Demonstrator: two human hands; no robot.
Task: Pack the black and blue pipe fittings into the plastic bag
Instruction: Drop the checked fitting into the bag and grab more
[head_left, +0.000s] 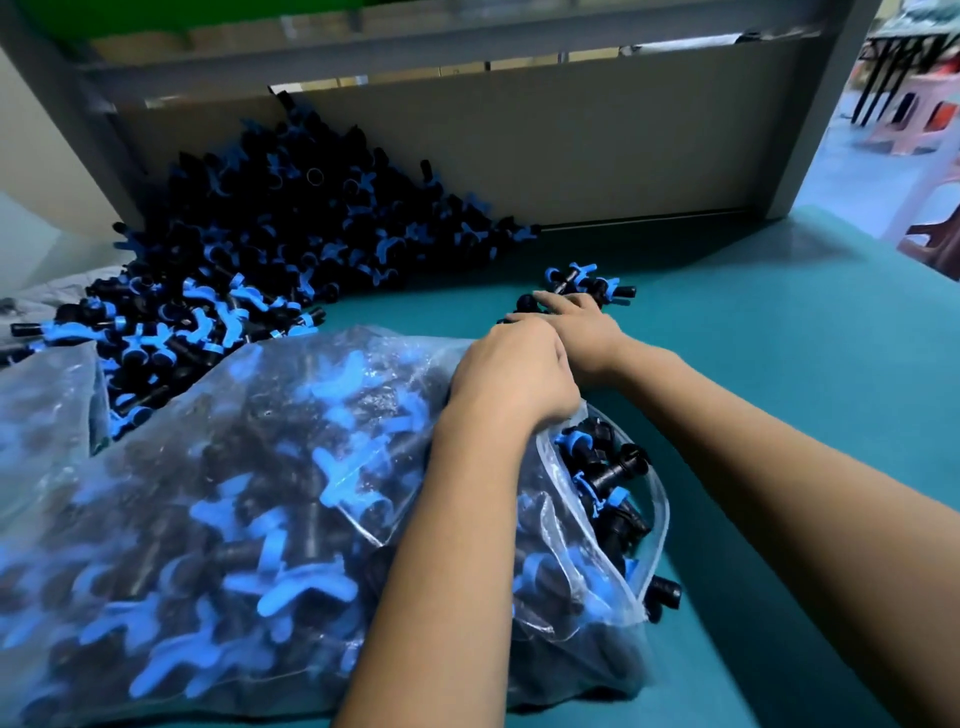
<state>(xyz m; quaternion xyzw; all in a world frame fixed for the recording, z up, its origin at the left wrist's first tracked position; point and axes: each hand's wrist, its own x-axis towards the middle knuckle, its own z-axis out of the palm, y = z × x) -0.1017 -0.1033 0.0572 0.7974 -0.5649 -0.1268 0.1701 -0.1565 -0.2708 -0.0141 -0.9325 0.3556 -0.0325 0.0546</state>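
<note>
A large clear plastic bag (218, 493) full of black and blue pipe fittings lies across the teal table, its mouth (623, 493) open toward the right. My left hand (511, 371) sits at the bag's upper edge with curled fingers that seem to grip the plastic. My right hand (571, 322) reaches past it onto a small cluster of loose fittings (584, 283), fingers lying over them; whether they hold any is hidden. A big heap of fittings (270, 234) is piled at the back left. One fitting (662, 595) pokes out of the bag's mouth.
A grey panel (597, 145) walls off the back of the teal table (779, 364). A second plastic bag (41, 415) lies at the left edge. Pink stools (914, 124) stand on the floor beyond the table's right edge.
</note>
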